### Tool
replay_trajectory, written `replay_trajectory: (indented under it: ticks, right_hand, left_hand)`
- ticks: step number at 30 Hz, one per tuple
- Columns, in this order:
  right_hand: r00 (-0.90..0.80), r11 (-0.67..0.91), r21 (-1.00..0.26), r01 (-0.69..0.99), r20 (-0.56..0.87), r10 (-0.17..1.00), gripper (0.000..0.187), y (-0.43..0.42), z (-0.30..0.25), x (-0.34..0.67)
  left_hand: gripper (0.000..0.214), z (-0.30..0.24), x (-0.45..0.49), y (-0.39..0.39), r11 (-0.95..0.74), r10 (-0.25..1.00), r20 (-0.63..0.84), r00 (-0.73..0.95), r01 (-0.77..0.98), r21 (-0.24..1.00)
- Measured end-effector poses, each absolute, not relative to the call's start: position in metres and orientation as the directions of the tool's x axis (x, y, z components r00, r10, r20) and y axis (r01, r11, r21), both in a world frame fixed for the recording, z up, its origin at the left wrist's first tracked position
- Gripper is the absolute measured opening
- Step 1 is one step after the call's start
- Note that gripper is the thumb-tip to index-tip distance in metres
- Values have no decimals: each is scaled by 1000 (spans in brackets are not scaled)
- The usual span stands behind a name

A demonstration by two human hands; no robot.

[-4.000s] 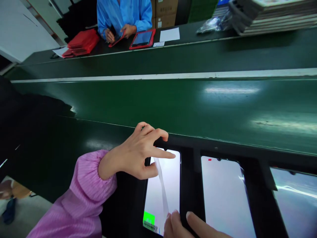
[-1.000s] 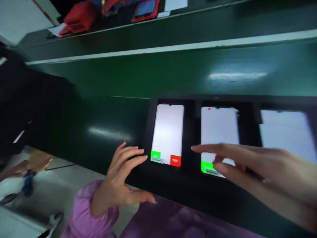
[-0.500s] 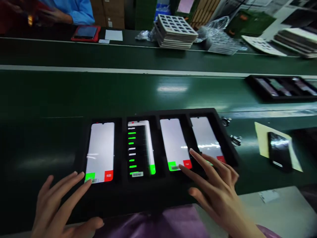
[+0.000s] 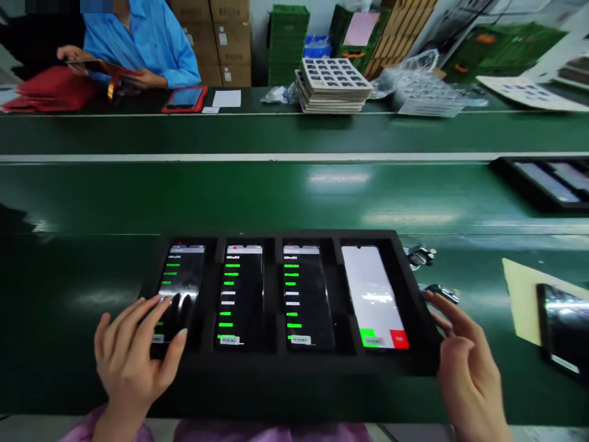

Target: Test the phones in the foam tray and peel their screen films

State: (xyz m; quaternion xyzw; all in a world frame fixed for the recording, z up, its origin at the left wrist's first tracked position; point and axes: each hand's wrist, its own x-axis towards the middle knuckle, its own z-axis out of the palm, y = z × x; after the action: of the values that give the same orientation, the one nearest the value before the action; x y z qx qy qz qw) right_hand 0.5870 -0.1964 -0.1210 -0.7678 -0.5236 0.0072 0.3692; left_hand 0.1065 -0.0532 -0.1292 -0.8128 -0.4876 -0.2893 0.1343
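Observation:
A black tray point(image 4: 304, 362) lies before me with several smartphones side by side in its slots. My left hand point(image 4: 135, 353) is open, fingers spread over the lower part of the leftmost phone point(image 4: 188, 264), which shows a dark screen with green lines. The second phone point(image 4: 251, 288) and third phone point(image 4: 313, 288) carry similar dark lists. White fills the rightmost phone point(image 4: 375, 282), with a green and a red box at its bottom. At the tray's right edge is my right hand point(image 4: 473, 368), open with fingers bent, its fingertips by the rim; contact is hard to tell.
Metal clips point(image 4: 419, 255) sit right of the tray. Farther right, a dark phone point(image 4: 564, 325) lies on yellow paper point(image 4: 519, 301). Another phone tray point(image 4: 515, 184) stands beyond. Across the bench are a person in blue point(image 4: 170, 49), stacked trays point(image 4: 335, 80) and plastic packaging point(image 4: 423, 92).
My right hand has moved from the right-hand phones to the tray's right edge. The first and third phones' screens turned from white to dark lists; the second's white strip is gone. The view has tilted up.

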Motion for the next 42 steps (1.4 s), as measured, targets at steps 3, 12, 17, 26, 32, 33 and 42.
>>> replay_trajectory:
  ticks: [3, 12, 17, 26, 32, 33, 42]
  right_hand:
    - [430, -164, -565, 809, 378, 820, 45, -188, -117, 593]
    - [43, -14, -65, 998, 470, 882, 37, -129, -87, 564]
    - [70, 30, -177, 984, 531, 845, 28, -127, -68, 561]
    - [-15, 197, -364, 910, 446, 895, 36, -180, -79, 578]
    - [-273, 330, -120, 936, 345, 898, 41, -183, -77, 573]
    - [-271, 331, -101, 938, 377, 885, 39, -172, -75, 569]
    - [-348, 394, -6, 919, 459, 818, 53, -76, -80, 517]
  left_hand:
    - [60, -119, 110, -52, -483, 774, 518, 365, 869, 110]
    - [57, -90, 169, -39, -466, 831, 412, 373, 872, 149]
    - [64, -92, 170, -34, -467, 844, 353, 403, 876, 117]
    - [64, -96, 165, -35, -491, 830, 381, 408, 858, 151]
    - [62, -95, 171, -32, -514, 828, 351, 437, 842, 164]
    - [63, -93, 174, -30, -521, 828, 337, 448, 836, 169]
    - [80, -82, 194, -14, -502, 841, 280, 463, 861, 83]
